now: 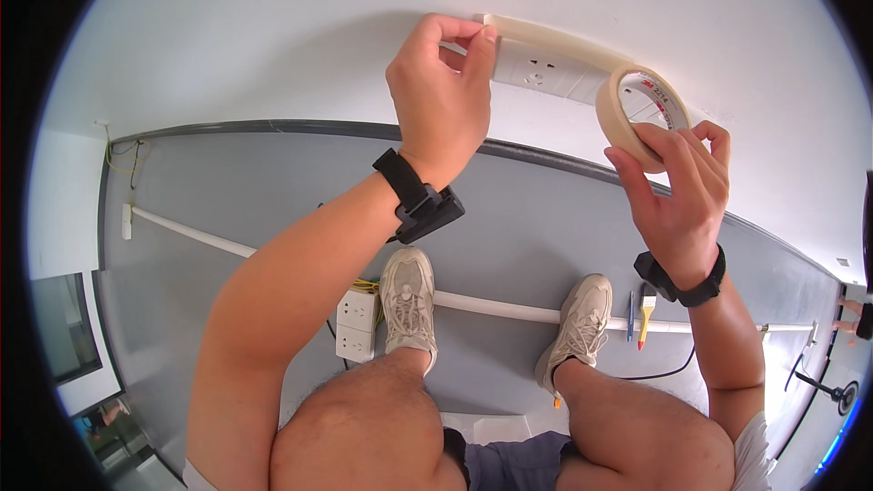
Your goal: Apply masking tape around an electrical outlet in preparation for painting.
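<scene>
A white socket panel [536, 73] is set in the white wall. Along its upper edge runs a strip of cream masking tape [556, 39], stretching from the panel's left corner to the roll. My left hand [441, 95] pinches the strip's free end at that corner, thumb and forefinger together. At the panel's right end, my right hand [682, 182] grips the masking tape roll [613, 120] between thumb and fingers. The roll hides part of the panel behind it. Black straps with small dark devices sit on both wrists.
Below the wall runs a dark skirting strip [546, 156] above the grey floor. My shoes [408, 295] stand by a white conduit [500, 308]. White socket boxes [356, 323] lie left; a yellow-handled brush [647, 314] and a slim blue tool [631, 316] lie right.
</scene>
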Demonstrator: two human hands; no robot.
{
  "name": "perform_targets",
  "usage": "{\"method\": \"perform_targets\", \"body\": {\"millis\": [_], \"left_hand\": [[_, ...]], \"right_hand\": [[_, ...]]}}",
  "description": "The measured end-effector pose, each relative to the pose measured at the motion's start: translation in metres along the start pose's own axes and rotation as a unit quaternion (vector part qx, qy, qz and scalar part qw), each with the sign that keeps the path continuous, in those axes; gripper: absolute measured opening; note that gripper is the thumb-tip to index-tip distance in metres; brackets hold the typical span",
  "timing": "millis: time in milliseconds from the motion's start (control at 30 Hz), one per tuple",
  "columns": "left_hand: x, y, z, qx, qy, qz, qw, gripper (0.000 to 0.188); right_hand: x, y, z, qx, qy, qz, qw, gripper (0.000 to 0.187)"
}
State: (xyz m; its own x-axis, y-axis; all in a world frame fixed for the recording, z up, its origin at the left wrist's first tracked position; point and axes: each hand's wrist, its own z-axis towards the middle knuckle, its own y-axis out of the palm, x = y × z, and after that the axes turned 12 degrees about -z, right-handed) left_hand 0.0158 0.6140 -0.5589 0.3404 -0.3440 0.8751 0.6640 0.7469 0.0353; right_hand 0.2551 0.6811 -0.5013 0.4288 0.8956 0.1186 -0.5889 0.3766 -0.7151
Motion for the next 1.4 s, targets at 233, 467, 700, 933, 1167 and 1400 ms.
{"method": "perform_targets", "body": {"millis": [233, 467, 700, 933, 1167, 1400], "left_hand": [[-0.007, 0.0, 0.002, -0.002, 0.023, 0.004, 1.0, 0.022], [-0.008, 0.0, 0.001, -0.002, 0.022, 0.018, 1.0, 0.021], [-0.009, 0.004, 0.001, 0.002, 0.03, 0.027, 0.999, 0.021], [-0.01, 0.001, 0.0, -0.006, 0.025, 0.02, 0.999, 0.02], [-0.014, 0.002, 0.0, -0.009, 0.027, 0.023, 0.999, 0.022], [-0.013, 0.004, -0.003, -0.016, 0.021, 0.025, 0.999, 0.023]], "right_hand": [[0.002, 0.002, 0.001, 0.001, -0.008, -0.007, 1.0, 0.024], [0.002, 0.005, -0.001, 0.004, -0.004, -0.004, 1.0, 0.024], [0.005, 0.004, -0.001, 0.002, -0.01, -0.013, 1.0, 0.025], [0.002, 0.006, -0.001, 0.005, -0.012, -0.012, 1.0, 0.024], [0.005, 0.008, 0.002, 0.011, -0.025, -0.018, 0.999, 0.025], [0.006, 0.008, -0.001, 0.014, -0.029, -0.02, 0.999, 0.027]]}}
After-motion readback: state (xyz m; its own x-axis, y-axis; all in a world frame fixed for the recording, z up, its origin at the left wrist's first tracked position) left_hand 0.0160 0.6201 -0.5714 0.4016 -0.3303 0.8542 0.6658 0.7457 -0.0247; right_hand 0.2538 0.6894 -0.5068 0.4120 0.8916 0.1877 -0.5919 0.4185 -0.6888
